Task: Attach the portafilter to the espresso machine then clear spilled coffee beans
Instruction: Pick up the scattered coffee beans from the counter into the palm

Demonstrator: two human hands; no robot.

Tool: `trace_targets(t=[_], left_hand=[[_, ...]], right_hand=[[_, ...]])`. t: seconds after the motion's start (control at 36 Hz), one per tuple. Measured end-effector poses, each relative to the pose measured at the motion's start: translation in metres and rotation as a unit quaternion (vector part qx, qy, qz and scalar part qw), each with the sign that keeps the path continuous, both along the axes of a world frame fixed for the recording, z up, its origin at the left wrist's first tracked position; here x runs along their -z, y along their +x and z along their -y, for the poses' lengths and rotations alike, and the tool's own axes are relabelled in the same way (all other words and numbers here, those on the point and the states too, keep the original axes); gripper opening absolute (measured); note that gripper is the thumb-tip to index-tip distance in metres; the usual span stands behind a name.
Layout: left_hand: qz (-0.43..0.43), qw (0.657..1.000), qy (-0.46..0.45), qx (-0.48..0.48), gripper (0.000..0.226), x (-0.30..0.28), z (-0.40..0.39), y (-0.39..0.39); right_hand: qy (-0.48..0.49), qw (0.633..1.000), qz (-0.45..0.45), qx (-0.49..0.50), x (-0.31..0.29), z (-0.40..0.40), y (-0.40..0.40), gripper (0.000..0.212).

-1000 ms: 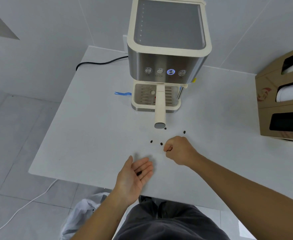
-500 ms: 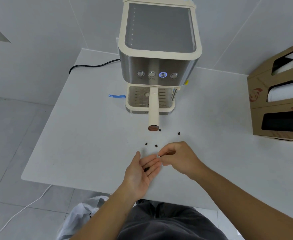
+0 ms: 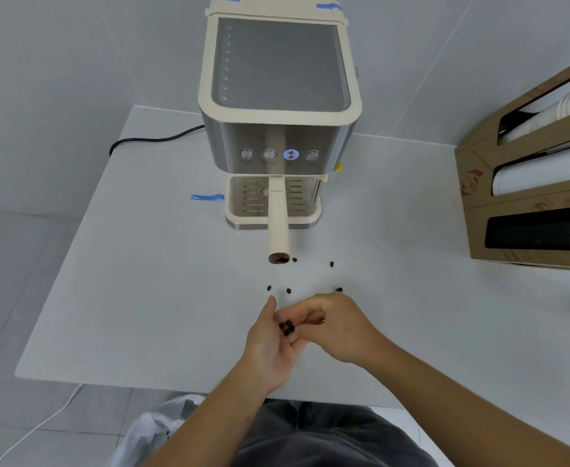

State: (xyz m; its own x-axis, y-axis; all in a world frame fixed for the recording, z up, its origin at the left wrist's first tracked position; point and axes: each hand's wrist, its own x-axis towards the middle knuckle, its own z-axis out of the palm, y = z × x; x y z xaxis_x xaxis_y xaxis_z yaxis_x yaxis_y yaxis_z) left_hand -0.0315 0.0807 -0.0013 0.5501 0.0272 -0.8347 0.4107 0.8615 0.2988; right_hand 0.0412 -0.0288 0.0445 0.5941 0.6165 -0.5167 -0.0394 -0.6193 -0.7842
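A cream and steel espresso machine [image 3: 278, 106] stands at the back of the white table [image 3: 135, 281]. The portafilter [image 3: 278, 220] sits locked under it, its cream handle pointing toward me. Several dark coffee beans [image 3: 288, 291] lie loose on the table in front of the handle. My left hand [image 3: 271, 345] is cupped palm up near the front edge, with several collected beans [image 3: 287, 327] resting on its fingers. My right hand [image 3: 335, 326] has its fingertips pinched together right over that palm, touching the pile of beans.
A brown cardboard cup dispenser [image 3: 529, 197] stands at the right side. A black power cord [image 3: 148, 139] runs off the back left. A strip of blue tape [image 3: 207, 197] lies left of the machine. A white plastic bag [image 3: 155, 429] sits on the floor below the table edge.
My right hand came back from the loose beans to my left palm. More beans now lie in my left hand. The camera view tilted slightly.
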Motion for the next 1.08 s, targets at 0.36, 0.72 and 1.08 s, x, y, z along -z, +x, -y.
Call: trace_targets(t=[0.36, 0.72, 1.08], left_hand=[[-0.041, 0.998, -0.028, -0.039, 0.057, 0.0, -0.008, -0.001], [-0.054, 0.995, -0.033, -0.078, 0.056, 0.002, -0.017, -0.005], [-0.066, 0.994, -0.028, -0.088, 0.057, 0.001, -0.026, -0.01]], right_hand=[[-0.141, 0.981, 0.122, 0.056, 0.033, 0.041, 0.064, 0.017], [-0.209, 0.96, 0.187, -0.018, 0.053, 0.013, 0.119, 0.025], [-0.29, 0.925, 0.216, -0.118, 0.057, -0.009, 0.126, 0.018]])
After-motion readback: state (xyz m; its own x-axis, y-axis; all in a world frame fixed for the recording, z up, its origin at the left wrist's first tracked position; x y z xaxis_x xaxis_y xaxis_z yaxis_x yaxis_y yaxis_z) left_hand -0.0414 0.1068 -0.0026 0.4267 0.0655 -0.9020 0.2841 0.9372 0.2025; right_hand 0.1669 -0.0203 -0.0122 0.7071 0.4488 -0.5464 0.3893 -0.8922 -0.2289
